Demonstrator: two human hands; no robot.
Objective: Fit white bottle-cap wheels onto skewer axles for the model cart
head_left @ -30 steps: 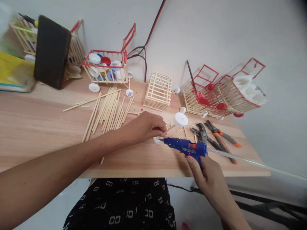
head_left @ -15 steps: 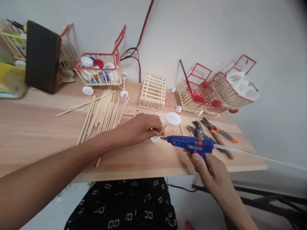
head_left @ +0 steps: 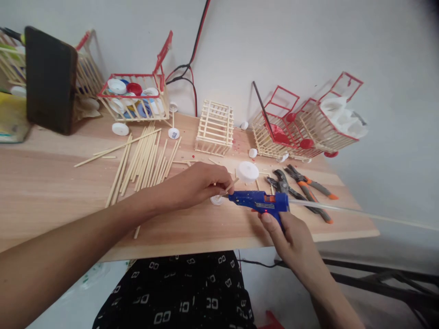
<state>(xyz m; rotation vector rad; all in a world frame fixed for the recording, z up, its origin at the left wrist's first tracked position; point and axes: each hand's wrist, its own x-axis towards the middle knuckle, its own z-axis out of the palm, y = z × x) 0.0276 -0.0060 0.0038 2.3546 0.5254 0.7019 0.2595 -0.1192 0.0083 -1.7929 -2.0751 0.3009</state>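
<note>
Wooden stick (head_left: 232,183) is near the middle of the surface (head_left: 192,235), tilted up to the right. Its low end goes down toward a white bottle cap (head_left: 216,201), and the high end seems to meet a white lid (head_left: 248,171). Left hand (head_left: 207,180) has a fingertip grip on it, thumb and fingers pinching the stick close to the bottle cap. Right hand (head_left: 295,233) has its grip wrapped around the handle of a blue glue gun (head_left: 252,199), little red light on, clear glue rod (head_left: 300,202) poking out the back to the right.

Looks to me like gluing at that low joint. If so, hold the stick dead still and square to the cap, since any wobble will probably set crooked. Get the nozzle right into the corner where they meet, then squeeze gently and work around instead of dumping one blob. Can't tell from this angle if the tip touches the cap or if the trigger's pulled. Mind your fingertips, they're right beside the nozzle and hot glue could run. I'd pinch a bit higher up. And watch that long rod, it crosses above the pliers (head_left: 299,176) and could snag.
</note>
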